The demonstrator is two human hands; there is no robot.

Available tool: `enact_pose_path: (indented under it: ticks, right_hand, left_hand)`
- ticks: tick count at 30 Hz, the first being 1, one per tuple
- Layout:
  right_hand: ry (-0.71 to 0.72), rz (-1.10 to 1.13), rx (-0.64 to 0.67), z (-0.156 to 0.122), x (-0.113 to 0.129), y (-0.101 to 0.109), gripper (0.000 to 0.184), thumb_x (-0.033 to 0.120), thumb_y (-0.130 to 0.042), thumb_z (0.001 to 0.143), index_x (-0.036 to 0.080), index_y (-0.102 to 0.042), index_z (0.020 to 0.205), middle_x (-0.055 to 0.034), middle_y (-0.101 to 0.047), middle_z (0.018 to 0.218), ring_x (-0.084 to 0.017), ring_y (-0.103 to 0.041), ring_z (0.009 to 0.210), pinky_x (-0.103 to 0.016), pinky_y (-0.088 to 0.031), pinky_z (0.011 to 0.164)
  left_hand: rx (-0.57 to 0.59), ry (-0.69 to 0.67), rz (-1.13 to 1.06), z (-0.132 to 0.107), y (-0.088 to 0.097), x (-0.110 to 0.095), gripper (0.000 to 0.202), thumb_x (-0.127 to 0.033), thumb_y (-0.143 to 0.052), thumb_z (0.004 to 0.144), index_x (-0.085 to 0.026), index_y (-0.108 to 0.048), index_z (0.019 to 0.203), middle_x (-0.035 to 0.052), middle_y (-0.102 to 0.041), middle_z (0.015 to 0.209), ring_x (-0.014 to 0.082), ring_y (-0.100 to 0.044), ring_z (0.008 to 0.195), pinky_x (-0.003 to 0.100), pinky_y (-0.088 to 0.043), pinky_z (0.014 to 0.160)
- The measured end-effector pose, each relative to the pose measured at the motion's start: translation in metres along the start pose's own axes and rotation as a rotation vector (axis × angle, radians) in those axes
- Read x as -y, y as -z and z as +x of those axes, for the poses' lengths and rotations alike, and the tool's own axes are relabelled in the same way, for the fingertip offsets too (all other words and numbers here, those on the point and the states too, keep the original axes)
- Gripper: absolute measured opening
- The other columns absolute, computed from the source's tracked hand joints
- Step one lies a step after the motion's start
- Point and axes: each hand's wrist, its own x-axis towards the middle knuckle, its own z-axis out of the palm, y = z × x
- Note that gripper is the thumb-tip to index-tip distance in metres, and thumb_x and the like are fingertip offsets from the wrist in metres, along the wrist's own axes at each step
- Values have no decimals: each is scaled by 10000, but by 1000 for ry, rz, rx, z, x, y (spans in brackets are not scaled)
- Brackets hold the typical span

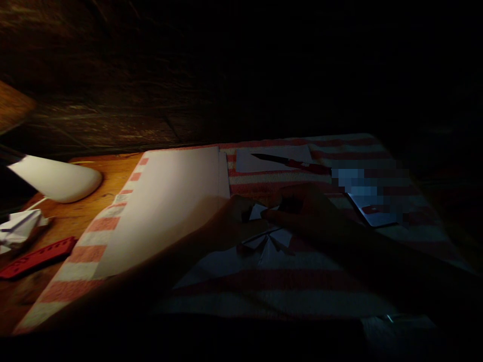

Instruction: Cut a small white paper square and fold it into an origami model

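Folded white paper piece [267, 248] sits between left hand [238, 217] and right hand [305, 210], both pinching its far part. Narrow flaps fan out toward the wearer; long axis cannot be told, fingers cover part. Surface sharply creased, pleated, mostly in shadow.

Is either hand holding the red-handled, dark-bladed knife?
No, the red-handled, dark-bladed knife lies beyond the left hand and right hand, its blade over a flat white paper sheet.

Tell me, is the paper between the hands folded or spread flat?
Folded: the paper between the left hand and right hand has several pointed flaps fanning out.
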Motion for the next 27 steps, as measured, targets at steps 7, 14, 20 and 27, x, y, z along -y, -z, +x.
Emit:
enact_pose_path:
  ticks: [7, 14, 20, 27]
  right_hand:
    - [16, 69, -48, -1, 4, -4, 187, 299, -746, 813, 145, -677, 734, 8, -597, 675, -109, -523, 608, -237, -375, 541]
    - [-13, 434, -43, 3, 7, -6, 218, 280, -798, 751, 159, -644, 656, 22, -565, 643, -103, -482, 597, -249, -376, 561]
    - [-56, 536, -79, 4, 3, -9, 263, 333, -823, 764, 165, -626, 713, 27, -572, 668, -96, -490, 582, -241, -364, 545]
    - [-52, 362, -42, 3, 5, -7, 205, 329, -761, 805, 147, -669, 814, -5, -622, 742, -119, -541, 641, -251, -406, 580]
  left_hand:
    - [-42, -102, 0, 0, -1, -3, 264, -233, -683, 799, -162, -492, 632, -76, -368, 553, 45, -309, 498, 174, -237, 423]
    - [-91, -10, -78, -1, -4, -9, 286, -319, -729, 768, -154, -535, 640, -55, -449, 544, 54, -381, 485, 160, -275, 409]
    - [-200, 64, -68, 1, -1, -7, 271, -341, -777, 705, -134, -604, 689, -44, -515, 548, 79, -479, 501, 160, -334, 421]
    - [-188, 95, -98, 0, 0, -7, 230, -309, -747, 698, -134, -600, 677, -55, -492, 513, 65, -443, 462, 160, -322, 404]
